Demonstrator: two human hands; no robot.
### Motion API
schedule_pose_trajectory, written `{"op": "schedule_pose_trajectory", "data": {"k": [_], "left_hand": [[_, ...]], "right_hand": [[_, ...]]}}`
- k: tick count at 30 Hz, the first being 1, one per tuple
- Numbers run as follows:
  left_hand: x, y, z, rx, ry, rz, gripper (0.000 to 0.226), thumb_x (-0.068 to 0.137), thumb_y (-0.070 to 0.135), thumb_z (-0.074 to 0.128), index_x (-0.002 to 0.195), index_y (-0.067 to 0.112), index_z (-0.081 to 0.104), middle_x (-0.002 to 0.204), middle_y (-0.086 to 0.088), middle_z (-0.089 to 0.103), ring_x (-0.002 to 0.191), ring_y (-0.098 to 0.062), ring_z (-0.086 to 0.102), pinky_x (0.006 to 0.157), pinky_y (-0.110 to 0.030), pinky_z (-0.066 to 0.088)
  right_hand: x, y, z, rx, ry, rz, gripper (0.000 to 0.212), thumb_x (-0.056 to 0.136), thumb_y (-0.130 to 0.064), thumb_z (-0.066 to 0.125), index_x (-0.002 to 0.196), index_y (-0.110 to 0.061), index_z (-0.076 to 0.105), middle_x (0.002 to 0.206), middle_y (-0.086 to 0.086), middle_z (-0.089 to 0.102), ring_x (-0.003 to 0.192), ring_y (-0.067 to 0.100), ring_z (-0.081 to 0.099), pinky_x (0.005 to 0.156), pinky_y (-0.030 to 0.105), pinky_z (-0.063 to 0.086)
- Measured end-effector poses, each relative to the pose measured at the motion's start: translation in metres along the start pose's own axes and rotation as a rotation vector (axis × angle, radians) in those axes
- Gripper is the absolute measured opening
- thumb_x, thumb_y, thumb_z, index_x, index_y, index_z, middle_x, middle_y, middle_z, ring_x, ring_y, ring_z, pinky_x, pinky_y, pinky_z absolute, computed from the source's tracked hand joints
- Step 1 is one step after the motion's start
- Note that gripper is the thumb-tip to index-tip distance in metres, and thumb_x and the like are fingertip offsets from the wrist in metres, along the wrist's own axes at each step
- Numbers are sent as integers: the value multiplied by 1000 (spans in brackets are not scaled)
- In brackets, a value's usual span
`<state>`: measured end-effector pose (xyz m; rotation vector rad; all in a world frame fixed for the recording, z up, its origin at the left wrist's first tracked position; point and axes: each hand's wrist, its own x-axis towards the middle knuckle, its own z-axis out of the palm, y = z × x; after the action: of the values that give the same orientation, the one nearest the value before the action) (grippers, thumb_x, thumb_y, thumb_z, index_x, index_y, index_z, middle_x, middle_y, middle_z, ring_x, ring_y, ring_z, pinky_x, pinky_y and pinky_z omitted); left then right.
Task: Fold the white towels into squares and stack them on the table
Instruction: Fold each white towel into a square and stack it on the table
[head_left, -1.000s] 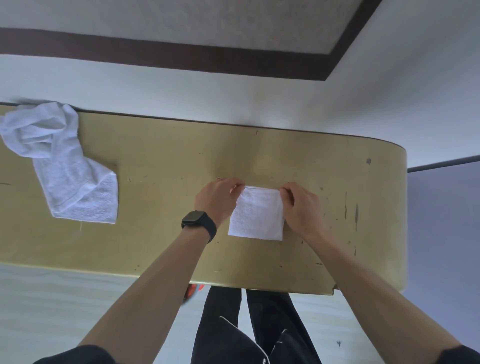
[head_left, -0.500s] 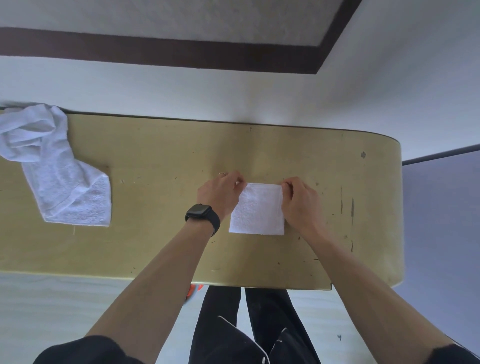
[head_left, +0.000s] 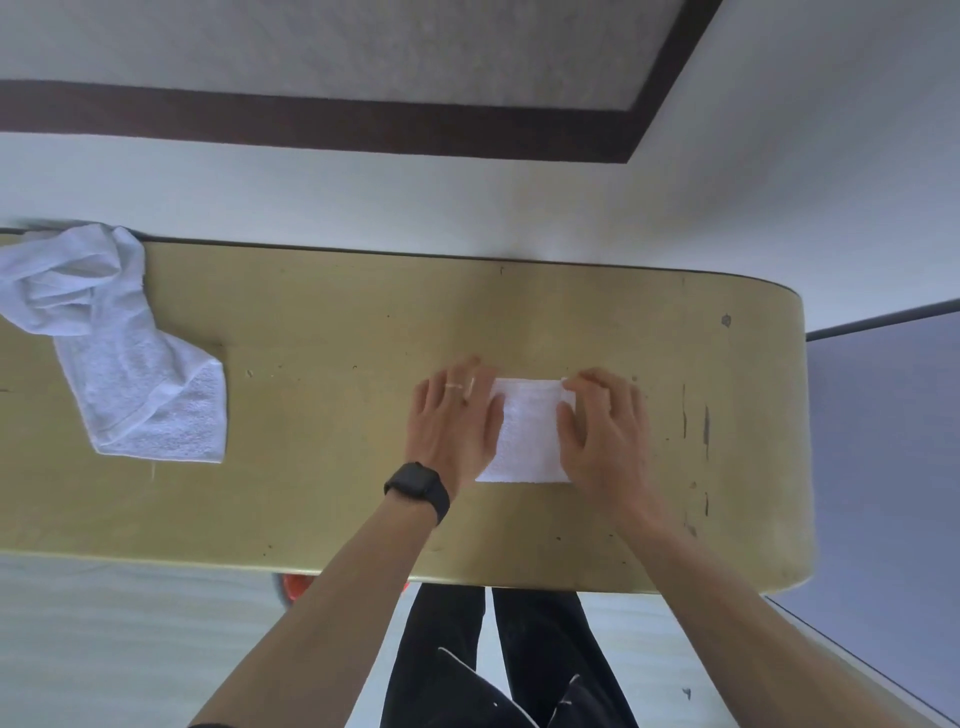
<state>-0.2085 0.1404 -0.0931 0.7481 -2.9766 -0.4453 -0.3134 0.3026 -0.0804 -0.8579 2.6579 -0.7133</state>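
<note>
Two white towels in view, and the one that counts is the folded towel (head_left: 525, 441), a small neat square lying flat on the olive-yellow bench (head_left: 337, 338), right of centre. Left hand (head_left: 454, 421) lies palm down with fingers straight, on the bench just beside the square, its thumb side touching the square's left edge; it grips nothing. Right hand (head_left: 605, 436) is spread flat too, fingers straight and a little blurred, pressing on the right side of the square and covering that edge. Black watch (head_left: 418, 488) on the left wrist, face dark; thin ring (head_left: 453, 385) on a left finger. Well apart, over at the left, the unfolded towel (head_left: 135, 374) lies crumpled, its far end bunched at the bench's back edge. Scuffs and dark marks dot the bench's right end. Below the near edge, dark trousers (head_left: 519, 665) and an orange-red object (head_left: 293, 584), mostly hidden under the bench. Beyond the bench, a pale surface crossed by a dark brown band (head_left: 311, 124).
</note>
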Motion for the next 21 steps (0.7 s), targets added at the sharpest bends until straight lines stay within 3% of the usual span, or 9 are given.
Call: {"op": "schedule_pose_trajectory", "data": {"k": [2,4,8,11,19,21], "left_hand": [[-16,3,8,3,-19,101,40,97,33,47,132,16,56,146,-8,48,129,-30,46,106,-46,35],[-25,4,17,25,-107,125,51,99,37,39,145,17,45,158,-3,33,144,-26,31,117,-48,20],[-22,-3,28,81,-291,79,60,102,48,24,158,26,17,166,4,4,152,-19,5,121,-51,7],[-22,-7,32,84,-338,64,63,101,54,20,158,32,6,165,10,-9,152,-17,-5,121,-49,-4],[-20,3,19,82,-416,21,62,102,55,17,154,37,-11,163,13,-18,151,-17,-13,119,-48,-16],[-19,10,13,100,-372,-12,60,101,52,25,156,34,12,165,7,9,151,-21,9,120,-49,-2]], "right_hand": [[-16,-6,10,-68,-7,-80,34,96,-26,49,128,-17,56,142,3,49,130,24,43,103,38,35],[-28,-8,22,-129,-107,-72,48,101,-31,36,146,-16,43,158,2,34,148,18,25,115,40,24],[-31,10,36,-218,-285,-41,62,104,-36,23,159,-19,0,166,-7,-10,152,13,-10,123,47,2],[-30,18,37,-277,-311,-86,65,103,-40,21,159,-18,-3,166,-6,-12,153,15,-10,122,49,-2],[-30,12,31,-234,-339,-35,66,103,-45,21,158,-24,-9,165,-8,-18,151,14,-17,123,50,-2],[-35,6,23,-193,-286,47,67,102,-47,27,158,-27,-4,165,-6,-15,151,14,-15,123,46,-3]]}}
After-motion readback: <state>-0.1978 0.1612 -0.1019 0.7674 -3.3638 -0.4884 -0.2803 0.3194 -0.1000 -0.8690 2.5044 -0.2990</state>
